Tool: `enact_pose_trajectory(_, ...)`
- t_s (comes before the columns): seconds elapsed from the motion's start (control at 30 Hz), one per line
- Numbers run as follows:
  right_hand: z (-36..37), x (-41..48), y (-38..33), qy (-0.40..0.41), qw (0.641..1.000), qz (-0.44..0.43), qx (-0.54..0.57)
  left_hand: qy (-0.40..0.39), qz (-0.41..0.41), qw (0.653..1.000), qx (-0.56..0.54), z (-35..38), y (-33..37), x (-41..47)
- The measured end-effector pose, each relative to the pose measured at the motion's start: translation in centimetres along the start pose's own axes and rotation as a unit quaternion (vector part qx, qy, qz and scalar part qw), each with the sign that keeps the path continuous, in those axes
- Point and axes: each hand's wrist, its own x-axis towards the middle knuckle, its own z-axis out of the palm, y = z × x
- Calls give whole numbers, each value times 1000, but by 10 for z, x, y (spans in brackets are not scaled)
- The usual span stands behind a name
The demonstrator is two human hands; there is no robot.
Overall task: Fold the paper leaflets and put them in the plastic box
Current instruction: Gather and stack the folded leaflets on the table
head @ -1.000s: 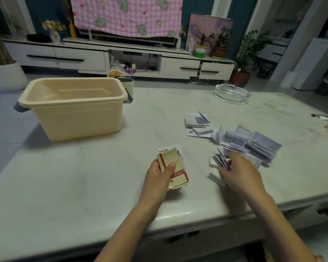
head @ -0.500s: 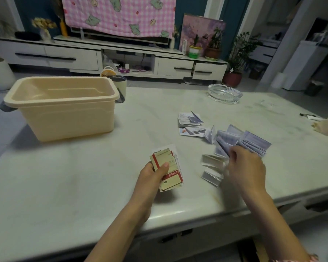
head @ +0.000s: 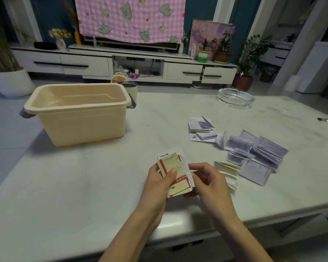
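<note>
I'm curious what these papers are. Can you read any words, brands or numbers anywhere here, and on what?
White leaflet in the held stack: short dark word at its top corner, too blurred to read.
Cream card, red band: pale characters, too blurred to read.
Loose leaflets on the table: fine print, too small to read.
Plastic box: no text visible.

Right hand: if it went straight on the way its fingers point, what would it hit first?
The stack of folded leaflets gripped in the left hand. The right hand points leftward and seems to reach the stack's right edge; actual contact is unclear.
</note>
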Motion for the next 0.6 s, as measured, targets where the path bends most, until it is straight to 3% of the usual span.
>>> enact_pose_trajectory(0.1, -9, 3, 7, 13, 988, -64, -142, 8, -13, 1000, 5, -1, -5, 2)
enact_pose_trajectory(0.2, -38, 11, 10, 94, 945, -154, -273, -19, -35, 999, -17, 0, -8, 1)
enact_pose_trajectory(0.27, -63, 18, 13, 89, 929, -145, -329, -35, -43, 998, -26, -1, -7, 1)
enact_pose_trajectory(0.4, -89, 22, 28, -2, 896, -66, -440, -33, -54, 998, -10, -1, -7, 2)
enact_pose_trajectory(0.5, -90, 20, 45, 31, 861, -130, -491, -32, -54, 998, 8, 0, -7, 1)
enact_pose_trajectory(0.6, -85, 20, 45, 82, 850, -128, -504, -28, -53, 998, 12, 2, -6, 0)
